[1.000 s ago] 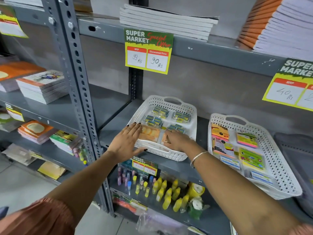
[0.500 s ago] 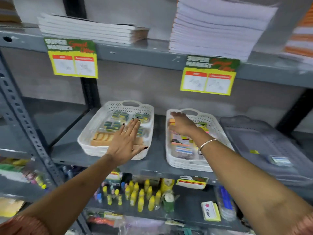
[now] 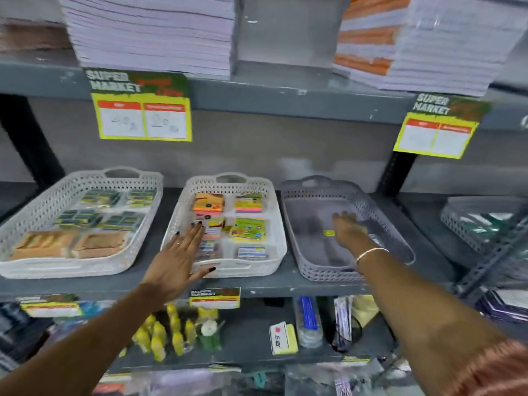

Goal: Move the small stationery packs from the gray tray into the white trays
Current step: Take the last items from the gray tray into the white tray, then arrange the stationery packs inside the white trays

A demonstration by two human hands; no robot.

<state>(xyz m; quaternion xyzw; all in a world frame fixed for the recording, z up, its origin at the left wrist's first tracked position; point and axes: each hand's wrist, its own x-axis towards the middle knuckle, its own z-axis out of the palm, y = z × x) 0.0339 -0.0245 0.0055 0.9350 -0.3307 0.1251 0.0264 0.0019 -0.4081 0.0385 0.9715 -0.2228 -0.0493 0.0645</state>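
I'm reaching my empty, loosely spread right hand [image 3: 347, 228] into the gray tray [image 3: 311, 270], aiming to pinch the yellow pack [image 3: 329, 233] cleanly, while my flat, empty left hand [image 3: 178, 258] is steadying the near white tray [image 3: 251, 268].

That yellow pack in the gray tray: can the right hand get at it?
Probably yes. The right hand is already inside the open gray tray, beside the yellow pack, with nothing between them.

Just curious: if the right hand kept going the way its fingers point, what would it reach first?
Probably the far wall of the gray tray; the right hand is already over it, past the yellow pack. Depth is blurry.
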